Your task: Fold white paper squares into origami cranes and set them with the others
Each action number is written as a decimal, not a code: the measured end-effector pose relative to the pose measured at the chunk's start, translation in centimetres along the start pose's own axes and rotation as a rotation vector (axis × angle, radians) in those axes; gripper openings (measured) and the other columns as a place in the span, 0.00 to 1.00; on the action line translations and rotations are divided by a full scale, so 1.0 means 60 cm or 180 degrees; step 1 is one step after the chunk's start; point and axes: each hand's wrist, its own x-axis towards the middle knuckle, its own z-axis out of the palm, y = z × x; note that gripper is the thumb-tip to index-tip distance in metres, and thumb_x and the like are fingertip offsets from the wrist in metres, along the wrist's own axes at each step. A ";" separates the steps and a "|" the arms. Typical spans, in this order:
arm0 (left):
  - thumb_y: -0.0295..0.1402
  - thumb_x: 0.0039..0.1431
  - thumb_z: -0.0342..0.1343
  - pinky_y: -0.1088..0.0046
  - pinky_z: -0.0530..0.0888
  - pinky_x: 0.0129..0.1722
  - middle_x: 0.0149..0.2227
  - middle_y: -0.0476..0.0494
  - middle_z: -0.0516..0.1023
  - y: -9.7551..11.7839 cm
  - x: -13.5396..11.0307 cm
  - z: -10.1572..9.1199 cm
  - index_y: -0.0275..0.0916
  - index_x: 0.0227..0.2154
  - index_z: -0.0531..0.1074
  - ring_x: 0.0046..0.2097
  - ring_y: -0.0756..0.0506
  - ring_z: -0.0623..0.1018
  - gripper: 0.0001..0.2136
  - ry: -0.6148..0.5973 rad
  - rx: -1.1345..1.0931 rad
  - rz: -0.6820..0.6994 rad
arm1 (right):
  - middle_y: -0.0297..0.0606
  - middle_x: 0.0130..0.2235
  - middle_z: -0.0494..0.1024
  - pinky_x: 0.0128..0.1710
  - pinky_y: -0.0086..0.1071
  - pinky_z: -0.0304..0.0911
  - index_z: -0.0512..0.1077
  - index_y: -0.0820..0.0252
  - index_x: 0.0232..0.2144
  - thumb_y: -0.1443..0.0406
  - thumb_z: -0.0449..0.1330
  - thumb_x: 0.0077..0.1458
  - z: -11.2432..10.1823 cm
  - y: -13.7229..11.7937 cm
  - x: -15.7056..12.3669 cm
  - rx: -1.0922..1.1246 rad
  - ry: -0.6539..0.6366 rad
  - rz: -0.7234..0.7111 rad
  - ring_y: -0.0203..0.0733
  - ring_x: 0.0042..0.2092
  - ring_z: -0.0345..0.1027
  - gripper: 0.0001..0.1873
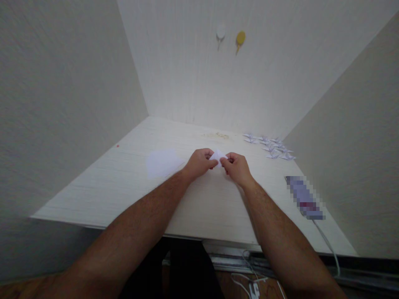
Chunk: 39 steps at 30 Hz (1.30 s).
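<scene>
A small folded piece of white paper [217, 155] is held between both hands above the middle of the table. My left hand [202, 160] pinches its left side between thumb and fingers. On the opposite side, my right hand [237, 166] grips the right edge the same way, thumb in front. The paper's top comes to a point; its lower part is partly covered by the thumbs. Left of my left hand lies a stack of white paper sheets [162, 162], flat on the table.
Several folded paper cranes [271, 145] stand at the table's back right. A blurred-out phone-like device [304, 197] with a cable [327, 241] lies at the right. Walls enclose the white table [205, 211] on three sides; two hooks [240, 38] are on the back wall.
</scene>
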 end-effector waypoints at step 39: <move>0.23 0.43 0.60 0.77 0.71 0.25 0.23 0.45 0.76 -0.001 0.002 -0.017 0.32 0.24 0.74 0.24 0.53 0.74 0.03 -0.0770 -0.0655 -0.0516 | 0.34 0.27 0.78 0.28 0.30 0.66 0.74 0.59 0.29 0.62 0.66 0.46 -0.027 0.015 0.012 0.0885 -0.0559 -0.0517 0.35 0.27 0.70 0.08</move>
